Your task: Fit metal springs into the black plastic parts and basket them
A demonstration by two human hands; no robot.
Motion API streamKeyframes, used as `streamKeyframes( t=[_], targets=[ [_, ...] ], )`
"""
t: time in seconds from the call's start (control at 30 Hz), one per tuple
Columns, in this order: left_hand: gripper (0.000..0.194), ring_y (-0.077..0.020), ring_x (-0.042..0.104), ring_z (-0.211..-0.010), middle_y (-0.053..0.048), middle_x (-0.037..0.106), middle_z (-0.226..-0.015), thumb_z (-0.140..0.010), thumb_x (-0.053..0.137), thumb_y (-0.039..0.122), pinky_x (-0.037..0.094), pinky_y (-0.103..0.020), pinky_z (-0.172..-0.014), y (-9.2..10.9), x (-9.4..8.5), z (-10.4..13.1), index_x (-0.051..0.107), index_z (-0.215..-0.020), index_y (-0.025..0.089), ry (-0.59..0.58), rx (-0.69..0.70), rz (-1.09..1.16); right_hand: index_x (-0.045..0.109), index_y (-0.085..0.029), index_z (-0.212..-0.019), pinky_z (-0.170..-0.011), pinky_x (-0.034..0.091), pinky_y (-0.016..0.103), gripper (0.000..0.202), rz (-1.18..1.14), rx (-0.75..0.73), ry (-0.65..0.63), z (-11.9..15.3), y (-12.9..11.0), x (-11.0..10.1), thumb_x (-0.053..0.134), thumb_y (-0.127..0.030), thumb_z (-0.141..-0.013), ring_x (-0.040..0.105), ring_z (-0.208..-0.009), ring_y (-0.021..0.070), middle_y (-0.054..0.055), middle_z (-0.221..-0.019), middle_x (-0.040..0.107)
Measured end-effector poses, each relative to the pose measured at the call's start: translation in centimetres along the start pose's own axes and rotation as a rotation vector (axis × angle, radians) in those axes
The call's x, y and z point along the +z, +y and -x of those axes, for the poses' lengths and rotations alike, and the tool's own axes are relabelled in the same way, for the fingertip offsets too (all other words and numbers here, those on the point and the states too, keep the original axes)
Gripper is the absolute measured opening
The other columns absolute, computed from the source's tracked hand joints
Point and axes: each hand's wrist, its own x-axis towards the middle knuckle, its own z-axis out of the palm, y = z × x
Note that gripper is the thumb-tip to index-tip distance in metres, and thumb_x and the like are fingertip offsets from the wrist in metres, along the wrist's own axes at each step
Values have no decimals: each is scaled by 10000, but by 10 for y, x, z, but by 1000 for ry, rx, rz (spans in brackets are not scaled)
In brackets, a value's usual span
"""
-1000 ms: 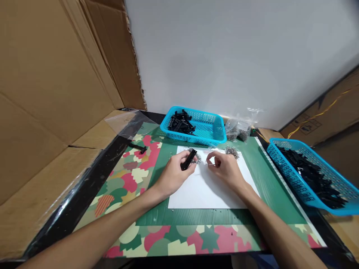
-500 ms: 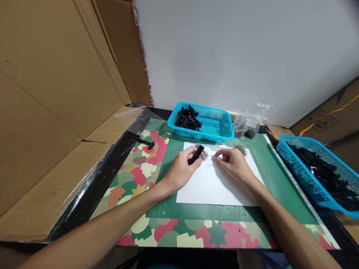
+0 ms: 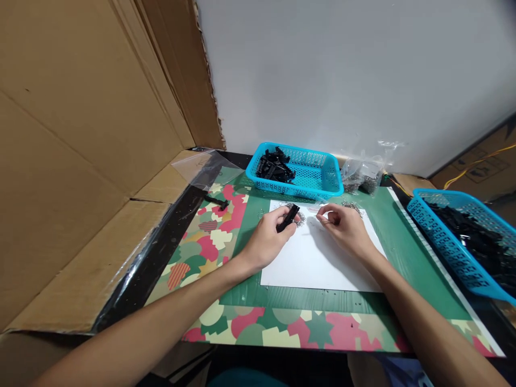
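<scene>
In my left hand is a black plastic part, long and narrow, tilted up to the right over a white sheet of paper. My right hand hovers over the sheet a little to the right, thumb and forefinger pinched together. Whatever sits between those fingertips is too small to make out. Beside the black part lies a pile of tiny metal pieces, partly hidden by my left hand. A second metal pile shows behind my right hand.
A blue basket with black parts stands at the back; another blue basket is at the right. Clear bags lean near the wall. One loose black part lies on the left of the patterned mat. Cardboard walls the left side.
The whole view has shifted slightly. My right hand has drawn a little away from the black part, its fingers still pinched. The left hand keeps its hold.
</scene>
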Motion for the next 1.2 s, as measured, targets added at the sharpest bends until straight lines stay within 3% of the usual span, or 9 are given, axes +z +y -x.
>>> streamKeyframes(
  t=[0.13, 0.37, 0.53, 0.73, 1.03, 1.13, 1.2],
  targets=[
    [166, -143, 576, -724, -27, 686, -853, -935, 631, 273, 438, -249, -676, 1, 0, 1, 681, -1036, 152, -9, 4, 11, 728, -182, -860, -556, 243, 267, 211, -25, -26, 21, 3, -5, 1, 623, -359, -904, 329, -550, 120, -55, -584, 389],
    [196, -97, 472, -601, 12, 612, -758, -956, 640, 306, 361, -223, -568, 1, 1, 2, 703, -1053, 148, -26, -21, 27, 719, -149, -887, -503, 193, 267, 286, -413, 77, 72, 12, -27, 10, 690, -433, -907, 271, -526, 106, -73, -567, 341],
    [305, -55, 324, -449, 83, 438, -599, -975, 662, 458, 245, -210, -447, 3, 3, 5, 661, -1048, 162, -112, -127, 212, 718, -170, -910, -523, 215, 269, 154, -373, -77, 184, 23, -39, 14, 695, -319, -937, 276, -538, 99, -82, -588, 328],
    [387, -31, 238, -410, 113, 360, -571, -933, 719, 547, 160, -182, -403, 11, 3, 7, 542, -927, 202, -142, -252, 340, 712, -175, -918, -502, 222, 262, 178, -460, -96, 23, 27, -43, 15, 683, -345, -962, 319, -530, 100, -71, -597, 378],
    [392, -37, 173, -411, 124, 290, -579, -941, 696, 547, 97, -174, -392, 15, 1, 7, 479, -899, 223, -230, -343, 378, 687, -190, -918, -490, 233, 262, 229, -509, -82, -25, 27, -43, 14, 680, -412, -975, 320, -520, 106, -71, -594, 362],
    [369, -38, 163, -403, 124, 288, -584, -946, 688, 533, 72, -179, -393, 18, 1, 8, 483, -912, 228, -217, -368, 387, 677, -204, -975, -473, 248, 263, 184, -405, -153, 67, 30, -40, 13, 613, -372, -1014, 298, -486, 106, -84, -566, 335],
    [343, -37, 158, -408, 123, 287, -580, -957, 677, 511, 67, -181, -401, 19, 1, 8, 498, -912, 222, -206, -370, 392, 690, -214, -1021, -470, 285, 255, 115, -231, -304, 189, 32, -36, 12, 624, -306, -1001, 314, -462, 99, -93, -546, 348]
  ],
)
